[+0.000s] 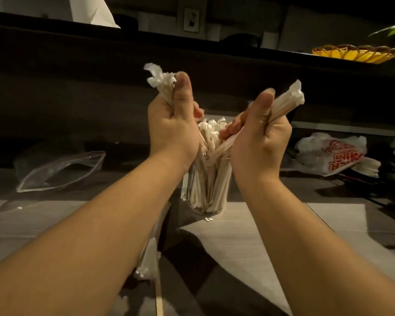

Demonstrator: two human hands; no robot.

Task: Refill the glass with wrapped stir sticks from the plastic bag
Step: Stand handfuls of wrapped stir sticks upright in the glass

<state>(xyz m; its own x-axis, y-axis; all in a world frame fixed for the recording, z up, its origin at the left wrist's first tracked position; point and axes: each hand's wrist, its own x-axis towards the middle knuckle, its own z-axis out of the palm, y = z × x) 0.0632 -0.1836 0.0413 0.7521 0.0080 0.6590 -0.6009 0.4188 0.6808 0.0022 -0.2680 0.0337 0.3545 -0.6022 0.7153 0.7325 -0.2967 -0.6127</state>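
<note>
A clear glass (206, 192) stands on the table, packed with white paper-wrapped stir sticks that reach above its rim. My left hand (171, 126) is fisted around one bundle of wrapped stir sticks (162, 82), whose ends fan out above my thumb. My right hand (260, 137) grips a second bundle (287, 101) that slants up to the right, with its lower ends over the glass. Both hands hover just above the glass. A clear plastic bag (59, 169) lies flat and open on the table to the left.
A crumpled white shopping bag with red print (333, 153) lies at the right, with dark objects beside it. More wrapped sticks (147, 265) and a bare wooden stick (159, 297) rest under my left forearm. A yellow basket (356, 53) sits on the back ledge.
</note>
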